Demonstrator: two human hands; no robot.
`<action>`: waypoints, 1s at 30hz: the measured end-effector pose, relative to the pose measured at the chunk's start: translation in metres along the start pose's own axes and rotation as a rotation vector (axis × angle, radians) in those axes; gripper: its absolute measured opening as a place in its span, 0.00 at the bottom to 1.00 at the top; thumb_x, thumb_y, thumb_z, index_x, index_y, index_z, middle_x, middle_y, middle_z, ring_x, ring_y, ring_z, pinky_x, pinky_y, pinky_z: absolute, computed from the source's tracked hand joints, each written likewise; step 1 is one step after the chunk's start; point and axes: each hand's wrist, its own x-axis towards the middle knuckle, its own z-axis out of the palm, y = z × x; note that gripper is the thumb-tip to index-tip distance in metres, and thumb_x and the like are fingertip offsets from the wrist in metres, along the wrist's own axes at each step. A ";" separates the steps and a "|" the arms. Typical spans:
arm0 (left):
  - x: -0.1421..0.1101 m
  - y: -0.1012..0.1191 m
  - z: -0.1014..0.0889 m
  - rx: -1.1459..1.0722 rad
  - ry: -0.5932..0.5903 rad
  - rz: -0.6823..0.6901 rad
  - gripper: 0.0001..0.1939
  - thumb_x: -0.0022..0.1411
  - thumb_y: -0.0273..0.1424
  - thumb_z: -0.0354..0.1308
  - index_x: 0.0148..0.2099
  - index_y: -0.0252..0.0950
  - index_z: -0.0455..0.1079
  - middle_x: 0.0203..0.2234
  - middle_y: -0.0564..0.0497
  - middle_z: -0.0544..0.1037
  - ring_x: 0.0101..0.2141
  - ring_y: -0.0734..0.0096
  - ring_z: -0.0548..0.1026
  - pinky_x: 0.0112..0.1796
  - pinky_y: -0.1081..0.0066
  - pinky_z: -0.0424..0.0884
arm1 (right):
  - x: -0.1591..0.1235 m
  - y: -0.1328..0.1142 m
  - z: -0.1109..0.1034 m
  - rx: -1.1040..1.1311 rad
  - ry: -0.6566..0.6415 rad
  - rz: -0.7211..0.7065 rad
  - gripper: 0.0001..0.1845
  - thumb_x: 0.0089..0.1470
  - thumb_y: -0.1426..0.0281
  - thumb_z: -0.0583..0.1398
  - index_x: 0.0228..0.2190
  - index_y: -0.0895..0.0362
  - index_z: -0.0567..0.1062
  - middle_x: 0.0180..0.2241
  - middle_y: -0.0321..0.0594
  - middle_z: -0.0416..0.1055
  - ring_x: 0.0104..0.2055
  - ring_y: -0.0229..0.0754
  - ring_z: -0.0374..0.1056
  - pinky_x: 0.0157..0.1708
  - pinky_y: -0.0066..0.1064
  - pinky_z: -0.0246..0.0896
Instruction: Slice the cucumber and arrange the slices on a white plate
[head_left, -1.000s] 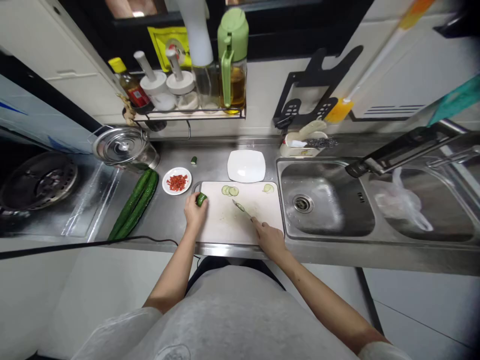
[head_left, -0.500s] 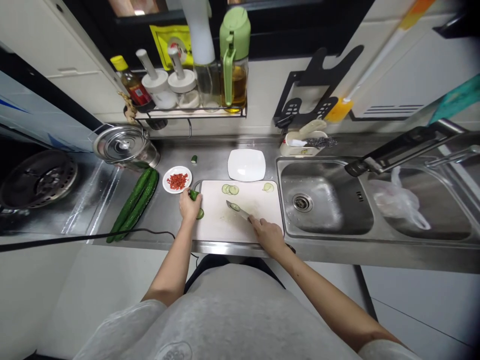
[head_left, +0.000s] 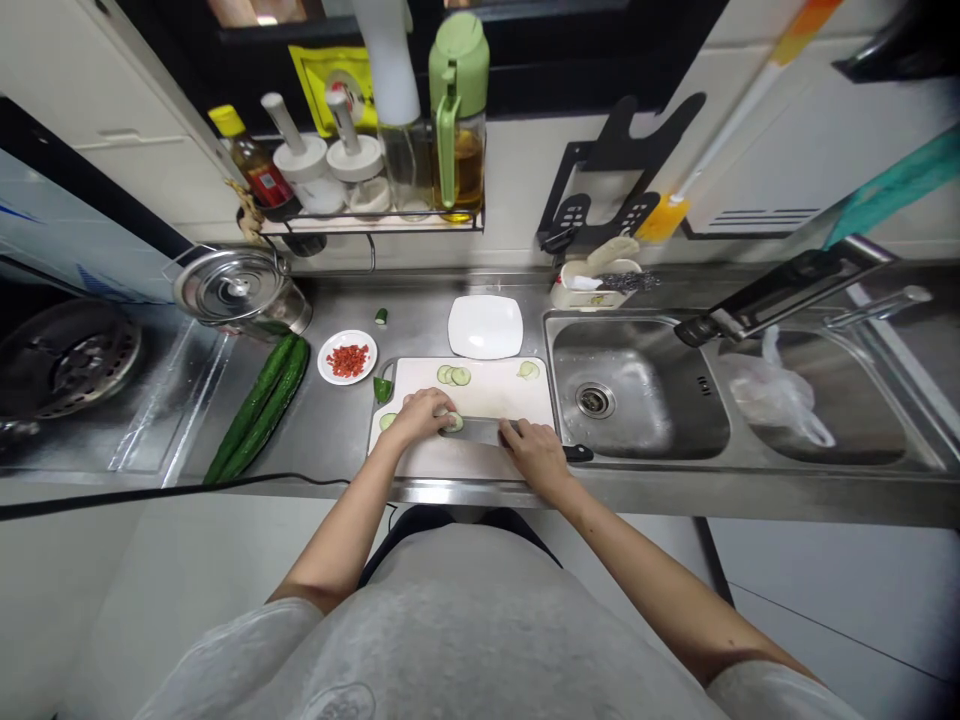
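Observation:
My right hand [head_left: 538, 458] is closed on a kitchen knife [head_left: 480, 432], whose blade lies low over the white cutting board [head_left: 442, 462] and points left. The knife's black handle end sticks out beyond my wrist. At the blade's tip, my left hand [head_left: 421, 415] has its fingers pinched at a cucumber slice [head_left: 454, 423]. A cut cucumber chunk [head_left: 382, 389] rests at the board's left edge, with another cucumber piece [head_left: 387, 421] just below it. Along the back of the board lie several overlapping slices [head_left: 454, 376] and a second small group [head_left: 528, 370].
A white plate [head_left: 486, 327] stands behind the board. Left of it are a small dish [head_left: 366, 366] of chopped red pieces, a cucumber end [head_left: 381, 316] and two whole cucumbers [head_left: 259, 410]. A steel sink [head_left: 637, 385] borders the board's right side; a lidded pot [head_left: 240, 290] stands back left.
My left hand has let go of the cucumber chunk at the board's left edge and moved right to the slice on the knife. The blade has turned nearly level.

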 end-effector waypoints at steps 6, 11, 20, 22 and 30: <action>0.002 -0.006 0.011 -0.224 0.126 -0.126 0.11 0.56 0.33 0.56 0.40 0.37 0.75 0.29 0.52 0.77 0.31 0.71 0.72 0.34 0.73 0.66 | -0.015 0.008 0.004 -0.031 -0.035 0.051 0.17 0.62 0.69 0.49 0.49 0.56 0.70 0.35 0.44 0.70 0.34 0.41 0.63 0.32 0.32 0.42; 0.002 -0.016 0.023 -0.292 0.111 -0.236 0.12 0.55 0.28 0.55 0.41 0.35 0.76 0.27 0.51 0.78 0.27 0.73 0.72 0.30 0.75 0.65 | -0.035 0.024 0.007 -0.021 -0.091 0.146 0.15 0.61 0.66 0.51 0.47 0.55 0.71 0.34 0.43 0.71 0.34 0.40 0.65 0.32 0.30 0.43; 0.006 -0.020 0.038 -0.211 0.100 -0.287 0.12 0.54 0.27 0.56 0.39 0.36 0.77 0.31 0.50 0.80 0.30 0.71 0.74 0.34 0.74 0.68 | -0.042 0.019 -0.002 0.174 -0.253 0.292 0.15 0.63 0.66 0.47 0.41 0.54 0.72 0.39 0.41 0.73 0.37 0.40 0.69 0.31 0.28 0.48; 0.006 -0.020 0.039 -0.200 0.109 -0.286 0.12 0.54 0.26 0.56 0.39 0.36 0.77 0.31 0.50 0.80 0.31 0.71 0.74 0.34 0.74 0.68 | -0.039 0.010 -0.004 0.214 -0.310 0.302 0.15 0.63 0.66 0.46 0.39 0.55 0.71 0.38 0.42 0.74 0.38 0.41 0.69 0.31 0.28 0.48; 0.004 -0.016 0.042 -0.178 0.137 -0.291 0.12 0.54 0.26 0.55 0.39 0.37 0.77 0.32 0.50 0.80 0.34 0.70 0.75 0.39 0.72 0.69 | -0.033 -0.025 -0.022 0.316 -0.434 0.193 0.11 0.62 0.69 0.47 0.42 0.58 0.67 0.34 0.45 0.74 0.36 0.43 0.70 0.30 0.28 0.48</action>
